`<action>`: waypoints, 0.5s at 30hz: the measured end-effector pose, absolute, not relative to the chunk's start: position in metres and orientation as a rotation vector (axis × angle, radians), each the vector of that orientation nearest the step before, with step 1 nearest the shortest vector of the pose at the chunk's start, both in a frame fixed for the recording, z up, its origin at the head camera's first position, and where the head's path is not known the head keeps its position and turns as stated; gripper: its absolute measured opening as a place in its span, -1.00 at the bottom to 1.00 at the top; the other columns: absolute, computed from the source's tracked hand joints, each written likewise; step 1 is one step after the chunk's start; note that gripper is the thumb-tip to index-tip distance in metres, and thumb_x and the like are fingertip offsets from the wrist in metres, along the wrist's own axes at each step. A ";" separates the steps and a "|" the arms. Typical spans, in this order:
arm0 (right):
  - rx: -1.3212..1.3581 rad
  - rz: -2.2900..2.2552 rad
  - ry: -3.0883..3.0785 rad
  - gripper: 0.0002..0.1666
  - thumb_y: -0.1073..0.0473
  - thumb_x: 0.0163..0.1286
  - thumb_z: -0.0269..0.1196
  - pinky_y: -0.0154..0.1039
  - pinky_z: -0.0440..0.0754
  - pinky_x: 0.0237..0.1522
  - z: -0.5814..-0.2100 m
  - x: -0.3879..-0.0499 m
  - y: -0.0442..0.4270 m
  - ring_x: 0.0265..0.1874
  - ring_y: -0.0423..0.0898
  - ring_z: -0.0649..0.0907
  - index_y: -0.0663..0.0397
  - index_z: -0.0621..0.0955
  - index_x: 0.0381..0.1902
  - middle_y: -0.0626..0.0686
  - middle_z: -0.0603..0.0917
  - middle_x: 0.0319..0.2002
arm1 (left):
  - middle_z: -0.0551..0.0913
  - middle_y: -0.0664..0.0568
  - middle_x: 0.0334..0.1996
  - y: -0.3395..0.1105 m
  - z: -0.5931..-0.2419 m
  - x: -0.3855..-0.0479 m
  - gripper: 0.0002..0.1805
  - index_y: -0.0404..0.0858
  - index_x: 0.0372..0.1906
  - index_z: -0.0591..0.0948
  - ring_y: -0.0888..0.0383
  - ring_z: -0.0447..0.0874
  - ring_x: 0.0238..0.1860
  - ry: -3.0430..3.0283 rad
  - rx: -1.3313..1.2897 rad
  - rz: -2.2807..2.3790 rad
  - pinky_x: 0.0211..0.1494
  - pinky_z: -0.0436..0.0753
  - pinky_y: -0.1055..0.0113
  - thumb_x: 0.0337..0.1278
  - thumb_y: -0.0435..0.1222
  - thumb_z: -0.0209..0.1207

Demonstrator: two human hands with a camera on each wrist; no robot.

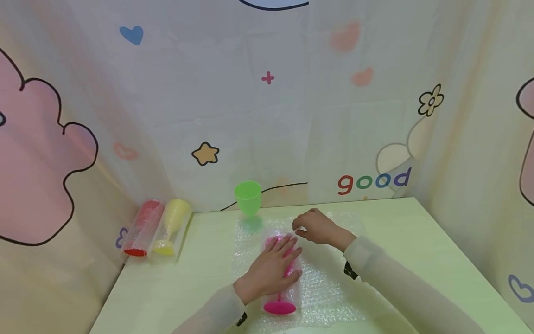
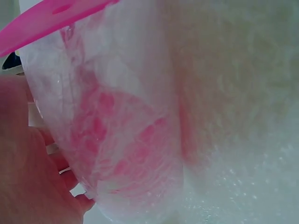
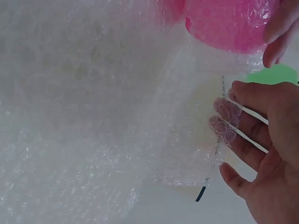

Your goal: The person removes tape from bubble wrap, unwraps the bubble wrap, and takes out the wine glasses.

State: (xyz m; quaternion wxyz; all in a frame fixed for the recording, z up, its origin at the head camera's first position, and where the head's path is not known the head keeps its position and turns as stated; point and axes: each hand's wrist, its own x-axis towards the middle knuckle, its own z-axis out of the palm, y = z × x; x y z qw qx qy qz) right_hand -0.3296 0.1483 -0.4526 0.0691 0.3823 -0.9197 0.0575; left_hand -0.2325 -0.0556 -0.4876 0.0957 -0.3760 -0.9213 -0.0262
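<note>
A pink goblet [image 1: 280, 307] lies rolled in bubble wrap, its round foot sticking out toward the front edge. Over the roll rests my left hand [image 1: 270, 271] with fingers spread; the left wrist view has that hand [image 2: 28, 172] along the side of the wrapped goblet [image 2: 131, 149]. Just right of the cup end, my right hand [image 1: 319, 226] holds an edge of the bubble wrap sheet [image 1: 325, 287]. In the right wrist view, clear bubbles cover the fingertips of this hand [image 3: 280, 140], beside the wrapped pink cup [image 3: 233, 21].
Two wrapped goblets, one red [image 1: 135, 252] and one yellow [image 1: 164, 248], lie side by side at the table's back left. A green goblet [image 1: 248, 197] stands behind the roll, near the printed backdrop [image 1: 275, 116]. The sheet spreads across the table's middle.
</note>
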 end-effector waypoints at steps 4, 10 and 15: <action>1.065 0.240 -2.789 -0.93 0.12 0.34 0.30 -0.07 0.63 -0.14 -0.457 -0.336 0.154 -0.41 -0.17 0.67 -0.06 0.70 -0.32 -0.12 0.76 -0.39 | 0.19 -0.02 0.54 -0.059 -0.492 -0.232 -0.35 -0.06 0.46 0.34 0.01 0.04 0.58 -2.762 -1.093 -0.052 0.58 0.13 -0.02 0.40 0.15 -0.14; 0.874 0.433 -2.877 -0.89 0.13 0.38 0.26 -0.19 0.65 -0.31 -0.464 -0.349 0.169 -0.44 -0.19 0.64 0.01 0.70 -0.28 -0.04 0.77 -0.35 | 0.14 0.00 0.55 -0.070 -0.494 -0.233 -0.34 -0.06 0.47 0.32 0.03 -0.01 0.59 -2.772 -1.057 -0.035 0.60 0.07 0.02 0.41 0.14 -0.15; 0.824 0.435 -2.857 -0.84 0.18 0.37 0.27 0.00 0.68 -0.09 -0.470 -0.350 0.172 -0.21 0.00 0.71 0.11 0.68 -0.16 0.07 0.76 -0.18 | 0.10 0.00 0.57 -0.077 -0.494 -0.232 -0.32 -0.08 0.50 0.27 0.03 -0.05 0.60 -2.795 -1.060 -0.073 0.61 0.04 0.05 0.41 0.13 -0.14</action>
